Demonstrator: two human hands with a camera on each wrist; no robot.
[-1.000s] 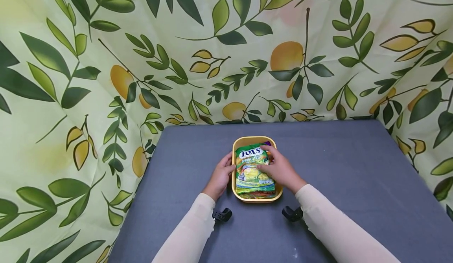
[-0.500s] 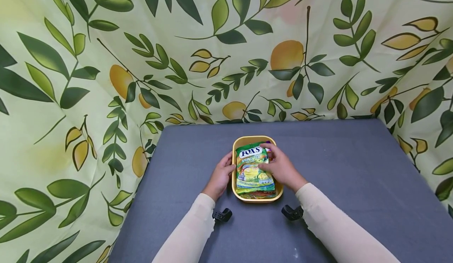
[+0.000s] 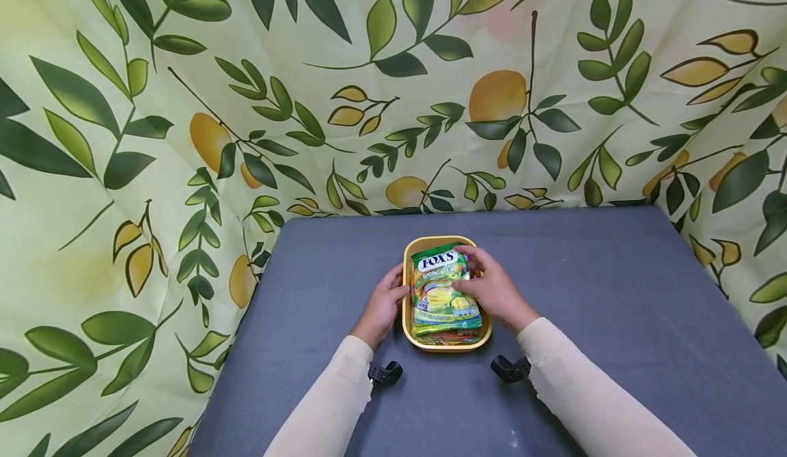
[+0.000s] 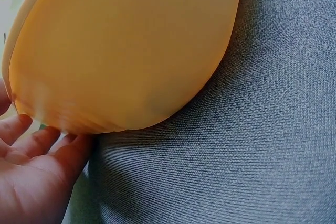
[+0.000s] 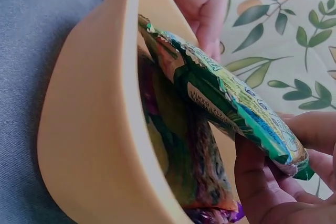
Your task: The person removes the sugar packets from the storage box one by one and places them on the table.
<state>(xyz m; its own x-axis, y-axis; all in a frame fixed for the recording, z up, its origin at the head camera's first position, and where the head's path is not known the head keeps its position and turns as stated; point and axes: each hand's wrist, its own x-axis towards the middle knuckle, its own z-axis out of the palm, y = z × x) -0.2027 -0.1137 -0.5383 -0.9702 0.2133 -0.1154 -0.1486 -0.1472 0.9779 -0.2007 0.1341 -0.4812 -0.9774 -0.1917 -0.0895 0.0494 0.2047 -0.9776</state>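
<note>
A green candy packet printed "FOX'S Spring Tea" is held in my right hand, pinched between thumb and fingers near its upper right edge. In the right wrist view the packet tilts, its pinched end raised and its far end low inside the yellow tub. Other packets with dark, colourful prints lie beneath it. My left hand grips the tub's left side, thumb at the rim. In the left wrist view, fingertips press against the tub's smooth outer wall.
The tub stands on a grey cloth-covered table. A curtain printed with leaves and lemons hangs behind and to the sides. Black wrist devices sit at both cuffs.
My right hand has moved slightly up and right, and the green packet has shifted and tilted with it, showing more of the packets below. The left hand and tub stay put.
</note>
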